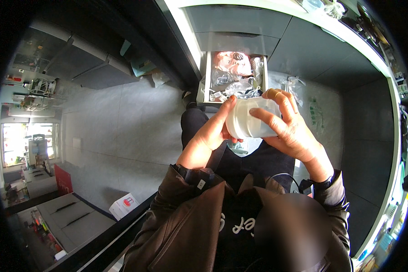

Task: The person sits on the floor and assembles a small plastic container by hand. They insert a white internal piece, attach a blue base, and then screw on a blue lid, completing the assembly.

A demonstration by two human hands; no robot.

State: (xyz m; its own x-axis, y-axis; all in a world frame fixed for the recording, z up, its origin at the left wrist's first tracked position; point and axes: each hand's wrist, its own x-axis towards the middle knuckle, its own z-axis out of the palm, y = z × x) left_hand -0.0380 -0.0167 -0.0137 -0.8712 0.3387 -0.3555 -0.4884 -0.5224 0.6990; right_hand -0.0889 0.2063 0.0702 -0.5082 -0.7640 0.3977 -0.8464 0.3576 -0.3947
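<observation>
Between my two hands is a translucent plastic jar (241, 125), tipped on its side with its wide whitish end toward the left. My left hand (213, 128) grips that end, thumb on top and fingertips underneath. From the right, my right hand (294, 131) wraps round the clear body, its fingers spread over the upper side. The jar hangs above my lap, just in front of an open drawer (208, 75). Inside the drawer lie a pink bag (233, 63) and several clear plastic bags (242, 85). The jar's contents cannot be made out.
Dark grey cabinet fronts (317, 50) rise ahead and to the right, under a white counter edge (390, 113). Clear plastic bags (292, 84) lie on the grey tiled floor (104, 113) right of the drawer. A white box (123, 206) stands at lower left.
</observation>
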